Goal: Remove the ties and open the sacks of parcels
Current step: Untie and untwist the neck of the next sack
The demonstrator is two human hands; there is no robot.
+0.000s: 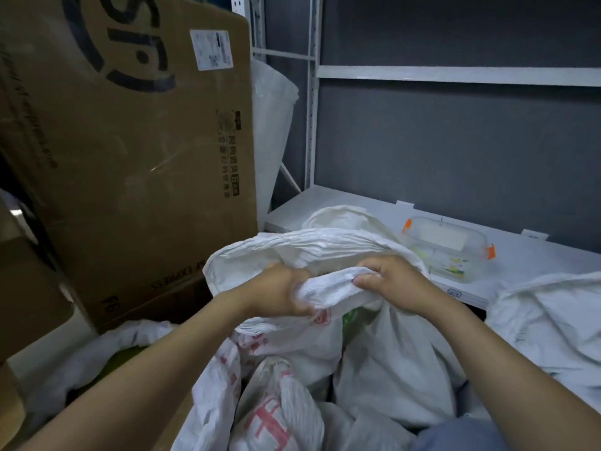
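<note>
We see a big cardboard box filling the upper left, just beside the white shelf. Its top and left side are cut off by the frame, and the dark print on it reads only in part. The shelf runs back to a grey wall, and its right end is cut off too. Below it a heap of white sacks covers the bottom of the view, some with red print too crumpled to read. A second sack lies at the right, partly out of the frame.

The sack we work on stands in the middle, on top of the heap and just in front of the shelf edge. Its mouth is rolled into thick folds that hide what is inside. Something green shows under it, but we cannot tell what it is.

On the shelf behind sits a clear plastic tub with orange clips, its contents blurred. Our left hand has its grip curled tight round the bunched rim of the sack, fingertips buried in the cloth. Our right hand pinches the same roll of cloth between thumb and curled fingers, near the left. A white label on the box is too small to read.
</note>
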